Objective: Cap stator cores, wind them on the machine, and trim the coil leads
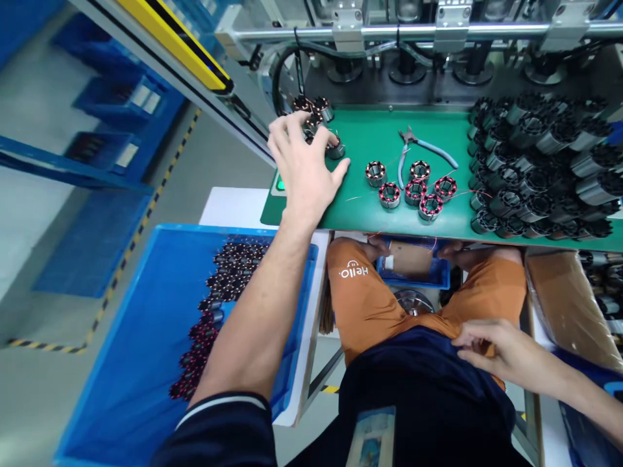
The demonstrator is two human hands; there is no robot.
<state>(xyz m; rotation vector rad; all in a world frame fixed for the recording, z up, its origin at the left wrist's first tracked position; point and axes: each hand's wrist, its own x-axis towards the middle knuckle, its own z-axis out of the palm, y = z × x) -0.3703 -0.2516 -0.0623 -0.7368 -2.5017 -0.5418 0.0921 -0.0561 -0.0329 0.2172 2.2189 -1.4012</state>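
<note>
Copper-wound cylindrical metal cores (335, 149) sit just under left hand's (305, 165) open, spread fingers. Blue-handled metal pliers (409, 137) right of those. Right hand's (503, 350) fingers curled at navy cloth shirt (403, 383), pinch unclear; orange fabric shorts (363, 295) beyond read "Hello."

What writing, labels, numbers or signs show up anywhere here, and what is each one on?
"Hello." – in white on the left leg of the orange shorts, with a small smiley mark beside it.
White labels on the blue bins at the far left: too blurred to read.
Card at the bottom edge, over the dark shirt: no words readable.
I can read no numbers or brands.
</note>
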